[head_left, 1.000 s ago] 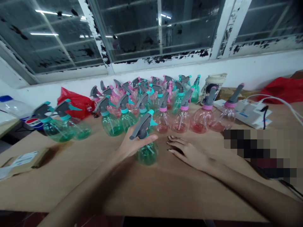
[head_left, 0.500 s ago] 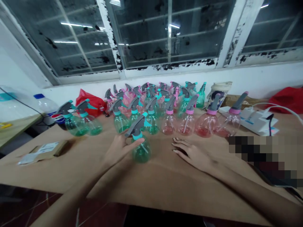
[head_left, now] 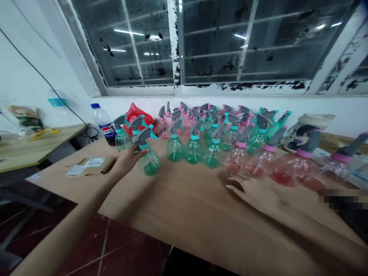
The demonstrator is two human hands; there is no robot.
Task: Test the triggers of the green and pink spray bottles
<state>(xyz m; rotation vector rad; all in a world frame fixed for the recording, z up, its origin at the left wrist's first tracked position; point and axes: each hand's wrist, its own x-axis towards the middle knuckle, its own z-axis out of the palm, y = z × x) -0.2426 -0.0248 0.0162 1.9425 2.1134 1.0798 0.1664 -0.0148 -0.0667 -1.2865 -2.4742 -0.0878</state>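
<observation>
My left hand [head_left: 128,156] is closed round the neck of a green spray bottle [head_left: 151,164] with a grey and turquoise trigger head. It stands at the left of the table, in front of two more green spray bottles [head_left: 122,138]. To its right comes a row of green spray bottles [head_left: 193,150], then pink spray bottles [head_left: 261,163] with pink collars. Behind them many more, pink and green, crowd toward the wall. My right hand [head_left: 255,193] rests on the tabletop in front of the pink ones, fingers stretched out and holding nothing.
A cola bottle [head_left: 108,132] and a red plastic bag [head_left: 139,115] stand at the back left, with a flat cardboard parcel [head_left: 96,165] nearer. A printed cup [head_left: 306,132] is at the back right. A side table [head_left: 51,145] with a yellow tool adjoins on the left.
My left hand has carried the green spray bottle leftward, away from the row, to beside the two at the left. The view has turned left. My right hand stays on the table.
</observation>
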